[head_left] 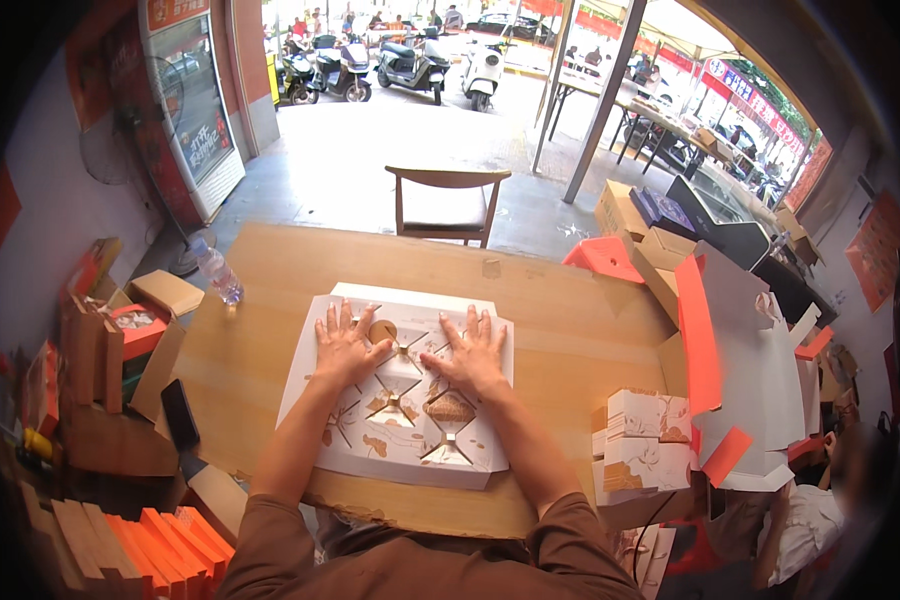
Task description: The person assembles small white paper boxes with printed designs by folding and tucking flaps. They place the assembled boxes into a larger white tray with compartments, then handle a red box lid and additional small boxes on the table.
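Observation:
A shallow white cardboard box [410,470] lies on the wooden table [560,350] in front of me. A white divider sheet [400,440] with brown plant prints and star-shaped cut-outs covers its top, and small flaps stand up at the openings. My left hand [346,350] rests flat on the sheet's far left part, fingers spread. On the far right part, my right hand [470,355] also lies flat with its fingers apart. Neither hand holds anything. A round brown patch shows between them, and the sheet beneath my palms is hidden.
A water bottle [218,272] stands at the table's far left, above a phone [180,413]. Small printed boxes [645,440] are stacked at the right, near large orange-and-white cartons [698,330]. A chair [450,190] stands beyond the table. Someone in white [815,520] is at lower right.

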{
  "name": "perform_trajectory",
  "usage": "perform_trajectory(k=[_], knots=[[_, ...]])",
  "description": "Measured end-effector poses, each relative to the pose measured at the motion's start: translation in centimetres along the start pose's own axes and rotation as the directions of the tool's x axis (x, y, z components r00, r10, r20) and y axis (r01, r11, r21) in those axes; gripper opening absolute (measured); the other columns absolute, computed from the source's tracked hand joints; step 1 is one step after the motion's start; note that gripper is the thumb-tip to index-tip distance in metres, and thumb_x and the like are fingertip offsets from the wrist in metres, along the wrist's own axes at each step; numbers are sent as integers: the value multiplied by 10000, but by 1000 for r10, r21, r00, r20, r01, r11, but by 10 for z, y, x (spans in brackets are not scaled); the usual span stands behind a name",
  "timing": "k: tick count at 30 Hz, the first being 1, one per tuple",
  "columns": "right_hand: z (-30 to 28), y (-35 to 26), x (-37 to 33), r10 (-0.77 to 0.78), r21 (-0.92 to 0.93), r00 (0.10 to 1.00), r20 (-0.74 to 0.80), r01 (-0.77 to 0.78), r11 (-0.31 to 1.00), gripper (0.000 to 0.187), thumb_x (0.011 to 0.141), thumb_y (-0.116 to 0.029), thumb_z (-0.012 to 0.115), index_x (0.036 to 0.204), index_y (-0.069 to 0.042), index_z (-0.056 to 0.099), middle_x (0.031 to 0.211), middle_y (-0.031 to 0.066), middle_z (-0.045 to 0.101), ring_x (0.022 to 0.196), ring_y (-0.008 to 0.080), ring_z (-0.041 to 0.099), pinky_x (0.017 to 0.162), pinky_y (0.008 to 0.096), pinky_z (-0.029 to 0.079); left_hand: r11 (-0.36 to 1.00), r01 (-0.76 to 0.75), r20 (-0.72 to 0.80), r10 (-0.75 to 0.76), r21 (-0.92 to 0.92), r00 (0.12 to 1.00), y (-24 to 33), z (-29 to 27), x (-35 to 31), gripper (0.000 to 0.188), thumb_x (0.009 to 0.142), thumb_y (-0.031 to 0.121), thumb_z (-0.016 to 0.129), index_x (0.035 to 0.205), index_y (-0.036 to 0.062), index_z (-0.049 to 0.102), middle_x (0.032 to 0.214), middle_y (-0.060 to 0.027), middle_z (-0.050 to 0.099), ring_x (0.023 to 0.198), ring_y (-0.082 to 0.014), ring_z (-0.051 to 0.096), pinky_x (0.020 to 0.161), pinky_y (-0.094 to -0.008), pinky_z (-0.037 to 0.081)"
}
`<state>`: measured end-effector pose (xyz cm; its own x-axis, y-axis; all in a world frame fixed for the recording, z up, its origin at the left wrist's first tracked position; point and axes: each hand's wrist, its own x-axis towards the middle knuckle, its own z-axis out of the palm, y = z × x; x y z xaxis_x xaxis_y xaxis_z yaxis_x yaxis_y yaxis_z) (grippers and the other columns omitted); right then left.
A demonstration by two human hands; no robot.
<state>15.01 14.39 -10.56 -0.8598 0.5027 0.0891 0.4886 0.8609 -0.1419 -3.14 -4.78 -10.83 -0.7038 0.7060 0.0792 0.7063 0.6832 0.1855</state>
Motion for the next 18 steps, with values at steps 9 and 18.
perform_trajectory(k=[9,18], knots=[[-1,0,5,-37,-8,993,110,38,999,919,962,-855,356,1710,-331,264,1795,173,99,1655,401,42,1260,698,-2,996,12,179,-27,84,983,1,-12,7,970,952,816,451,1717,260,233,1773,-239,116,1633,-480,76,1264,-684,94],[-14,-2,3,-20,-10,982,187,22,1000,957,978,-834,346,1735,-283,147,1789,192,114,1656,396,51,1268,682,-15,998,13,266,-30,63,963,23,-67,32,1002,957,814,464,1714,198,234,1685,-273,331,1565,-470,289,1256,-622,213]])
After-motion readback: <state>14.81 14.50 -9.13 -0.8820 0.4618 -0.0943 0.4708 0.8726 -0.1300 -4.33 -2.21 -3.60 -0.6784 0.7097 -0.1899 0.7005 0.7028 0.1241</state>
